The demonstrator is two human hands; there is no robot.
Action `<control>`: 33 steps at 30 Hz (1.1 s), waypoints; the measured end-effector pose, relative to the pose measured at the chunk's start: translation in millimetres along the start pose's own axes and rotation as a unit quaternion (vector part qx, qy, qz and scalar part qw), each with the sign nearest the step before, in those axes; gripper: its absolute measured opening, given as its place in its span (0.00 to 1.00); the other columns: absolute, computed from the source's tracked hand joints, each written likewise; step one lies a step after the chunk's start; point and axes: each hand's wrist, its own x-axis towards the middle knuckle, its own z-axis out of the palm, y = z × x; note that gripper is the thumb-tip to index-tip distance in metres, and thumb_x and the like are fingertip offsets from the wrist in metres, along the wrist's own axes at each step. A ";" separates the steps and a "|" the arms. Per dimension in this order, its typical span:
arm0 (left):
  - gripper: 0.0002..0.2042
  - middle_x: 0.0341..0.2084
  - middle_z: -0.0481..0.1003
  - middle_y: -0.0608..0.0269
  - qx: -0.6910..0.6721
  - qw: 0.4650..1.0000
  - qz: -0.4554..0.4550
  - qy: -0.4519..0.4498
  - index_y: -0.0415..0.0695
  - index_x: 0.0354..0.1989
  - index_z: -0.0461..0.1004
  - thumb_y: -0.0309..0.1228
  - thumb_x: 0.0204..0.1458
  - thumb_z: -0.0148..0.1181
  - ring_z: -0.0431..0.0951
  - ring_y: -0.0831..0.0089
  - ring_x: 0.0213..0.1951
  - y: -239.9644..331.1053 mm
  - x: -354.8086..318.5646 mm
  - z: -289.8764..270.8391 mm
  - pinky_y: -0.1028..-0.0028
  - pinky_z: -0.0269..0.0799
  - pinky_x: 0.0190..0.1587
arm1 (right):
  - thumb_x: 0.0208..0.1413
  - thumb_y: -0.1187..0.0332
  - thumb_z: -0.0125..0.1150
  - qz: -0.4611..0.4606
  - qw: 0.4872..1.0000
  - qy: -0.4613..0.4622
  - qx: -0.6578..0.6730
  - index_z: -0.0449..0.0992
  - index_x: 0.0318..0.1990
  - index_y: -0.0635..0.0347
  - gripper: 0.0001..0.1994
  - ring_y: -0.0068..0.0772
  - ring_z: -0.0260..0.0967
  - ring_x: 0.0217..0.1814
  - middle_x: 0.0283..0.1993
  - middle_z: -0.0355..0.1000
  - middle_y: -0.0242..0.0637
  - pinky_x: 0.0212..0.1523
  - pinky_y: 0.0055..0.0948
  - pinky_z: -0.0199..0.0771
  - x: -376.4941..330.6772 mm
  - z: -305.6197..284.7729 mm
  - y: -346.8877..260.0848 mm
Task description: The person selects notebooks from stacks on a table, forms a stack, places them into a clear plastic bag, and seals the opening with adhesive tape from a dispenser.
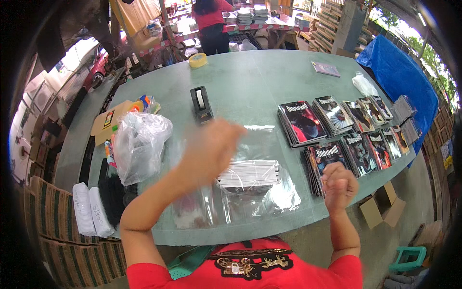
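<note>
A stack of thin books (250,174), page edges showing white, lies on the table in front of me with clear plastic film (269,202) spread under and around it. My left hand (211,149) is raised over the upper left of that stack, smeared by motion, so its fingers are unclear. On the right, my right hand (340,185) has its fingers curled closed beside the near piles of dark-covered comic books (328,156); anything inside them is hidden. Beyond my left hand stands a black tape dispenser (201,103). More clear plastic sheets (192,207) lie left of the stack.
A crumpled clear plastic bag (142,144) sits on the left, near white rolls (89,209). At the far side are a yellow tape roll (198,60) and a single thin booklet (326,69). Blue tarp (404,72) borders the right edge. A person (211,24) stands beyond the table.
</note>
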 end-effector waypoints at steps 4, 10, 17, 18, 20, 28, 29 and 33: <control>0.17 0.25 0.71 0.52 0.078 0.984 0.111 -0.112 0.40 0.36 0.72 0.39 0.40 0.61 0.72 0.59 0.25 17.6 -29.4 45.0 0.64 0.68 0.28 | 0.38 0.71 0.68 0.120 0.986 -0.006 -0.118 0.71 0.45 0.60 0.22 0.34 0.63 0.46 0.42 0.66 0.43 0.44 0.30 0.67 -45.8 43.8 47.8; 0.13 0.21 0.72 0.47 0.141 0.968 -0.057 -0.200 0.40 0.35 0.71 0.34 0.42 0.57 0.75 0.61 0.27 -21.4 1.2 37.6 0.62 0.70 0.32 | 0.35 0.70 0.69 0.057 0.977 0.010 -0.207 0.70 0.47 0.58 0.26 0.39 0.62 0.47 0.46 0.64 0.42 0.46 0.33 0.64 -50.1 82.6 63.0; 0.08 0.27 0.73 0.54 0.080 0.928 0.103 -0.350 0.41 0.34 0.72 0.27 0.44 0.54 0.74 0.60 0.34 10.5 -34.3 3.3 0.64 0.68 0.39 | 0.30 0.67 0.66 -0.133 0.917 -0.186 -0.327 0.68 0.49 0.54 0.30 0.38 0.59 0.48 0.44 0.64 0.34 0.48 0.38 0.58 -0.2 60.1 48.1; 0.09 0.29 0.72 0.56 0.122 0.912 0.085 -0.384 0.42 0.35 0.72 0.28 0.44 0.55 0.74 0.61 0.36 6.9 -37.4 9.1 0.65 0.68 0.40 | 0.30 0.67 0.65 -0.125 0.912 -0.197 -0.338 0.68 0.50 0.54 0.31 0.38 0.60 0.48 0.43 0.64 0.34 0.48 0.38 0.58 2.6 58.7 45.1; 0.11 0.31 0.71 0.58 0.111 0.872 0.125 -0.460 0.44 0.37 0.72 0.31 0.44 0.55 0.73 0.63 0.38 11.8 -51.8 14.5 0.66 0.68 0.41 | 0.30 0.67 0.65 -0.108 0.901 -0.219 -0.359 0.68 0.50 0.52 0.31 0.38 0.60 0.46 0.42 0.64 0.34 0.48 0.38 0.58 7.2 54.0 40.6; 0.20 0.32 0.71 0.61 0.120 0.947 0.162 -0.249 0.55 0.49 0.69 0.30 0.44 0.56 0.72 0.67 0.39 24.1 -15.8 0.3 0.67 0.68 0.39 | 0.34 0.67 0.61 -0.181 0.885 -0.217 -0.371 0.71 0.48 0.49 0.25 0.35 0.61 0.46 0.42 0.65 0.31 0.47 0.38 0.59 -0.9 61.7 51.1; 0.21 0.32 0.72 0.60 0.157 0.931 0.144 -0.295 0.55 0.50 0.68 0.29 0.44 0.55 0.72 0.66 0.39 18.1 -12.9 9.5 0.67 0.68 0.39 | 0.34 0.67 0.61 -0.186 0.889 -0.206 -0.364 0.71 0.48 0.49 0.25 0.35 0.61 0.45 0.41 0.65 0.30 0.47 0.38 0.59 -2.7 63.1 52.8; 0.22 0.27 0.72 0.55 0.138 0.922 0.012 -0.362 0.49 0.51 0.67 0.25 0.43 0.55 0.73 0.59 0.36 -38.3 -3.3 25.8 0.67 0.68 0.38 | 0.34 0.66 0.61 -0.183 0.889 -0.205 -0.366 0.71 0.47 0.50 0.25 0.35 0.61 0.46 0.43 0.66 0.31 0.47 0.37 0.59 -2.9 59.3 54.8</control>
